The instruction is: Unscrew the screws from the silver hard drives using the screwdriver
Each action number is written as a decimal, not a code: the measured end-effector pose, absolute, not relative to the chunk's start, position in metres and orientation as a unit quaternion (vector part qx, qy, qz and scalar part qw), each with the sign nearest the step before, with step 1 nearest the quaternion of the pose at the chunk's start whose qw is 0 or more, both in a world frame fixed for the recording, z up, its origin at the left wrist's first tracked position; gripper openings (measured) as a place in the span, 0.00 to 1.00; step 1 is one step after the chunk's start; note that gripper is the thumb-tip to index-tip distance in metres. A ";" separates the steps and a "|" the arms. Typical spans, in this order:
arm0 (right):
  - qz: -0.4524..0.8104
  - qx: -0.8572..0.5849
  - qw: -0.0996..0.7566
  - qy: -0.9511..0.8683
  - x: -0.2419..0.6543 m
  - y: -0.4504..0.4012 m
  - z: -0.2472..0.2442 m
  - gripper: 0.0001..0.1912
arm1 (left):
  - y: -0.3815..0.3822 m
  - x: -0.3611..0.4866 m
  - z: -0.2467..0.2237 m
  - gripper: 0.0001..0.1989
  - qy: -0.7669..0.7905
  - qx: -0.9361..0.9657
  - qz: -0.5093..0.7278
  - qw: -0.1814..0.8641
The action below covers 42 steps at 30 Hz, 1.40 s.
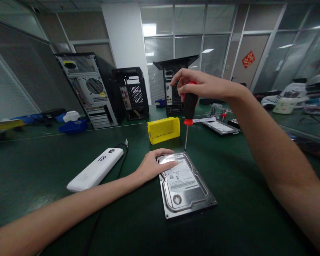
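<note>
A silver hard drive (185, 185) lies label up on the green table. Across its far left corner rests my left hand (156, 163), thumb on the label and fingers round the far edge, gripping the drive. My right hand (193, 83) is closed on the top of a black and red screwdriver (191, 106) that stands nearly upright. The screwdriver's tip meets the far right corner of the drive; whether a screw is under it is too small to tell.
A yellow bin (164, 131) sits beyond the drive, and a second hard drive (221, 127) lies to its right. A white power bank (96, 170) with a black cable is at left. Open computer cases (96, 89) stand behind, near a blue bin (73, 126).
</note>
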State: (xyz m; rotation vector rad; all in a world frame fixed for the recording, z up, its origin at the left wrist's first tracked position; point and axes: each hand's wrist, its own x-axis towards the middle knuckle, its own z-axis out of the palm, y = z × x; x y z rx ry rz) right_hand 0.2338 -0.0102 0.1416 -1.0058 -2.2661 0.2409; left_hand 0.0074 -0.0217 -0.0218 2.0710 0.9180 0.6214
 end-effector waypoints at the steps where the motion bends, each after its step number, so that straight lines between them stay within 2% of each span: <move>1: 0.097 -0.384 0.321 -0.861 0.235 -0.010 0.142 0.15 | -0.022 0.008 -0.022 0.26 0.360 0.813 0.244 0.386; 14: 0.214 -0.330 0.329 -0.858 0.253 -0.006 0.142 0.18 | -0.024 0.007 -0.019 0.26 0.368 0.812 0.234 0.388; 22: 0.348 -0.243 0.332 -0.843 0.251 -0.002 0.140 0.10 | -0.023 0.007 -0.020 0.26 0.360 0.812 0.239 0.393; 28: 0.399 -0.208 0.282 -0.847 0.253 -0.012 0.145 0.07 | -0.023 0.007 -0.020 0.26 0.363 0.814 0.241 0.383; 32: 0.395 -0.217 0.289 -0.844 0.244 -0.010 0.142 0.03 | -0.024 0.008 -0.020 0.25 0.365 0.814 0.241 0.383; 37: 0.346 -0.221 0.314 -0.856 0.234 -0.007 0.138 0.09 | -0.024 0.008 -0.019 0.26 0.366 0.815 0.239 0.380; 42: 0.285 -0.295 0.298 -0.862 0.233 -0.014 0.143 0.10 | -0.024 0.007 -0.019 0.26 0.369 0.814 0.233 0.383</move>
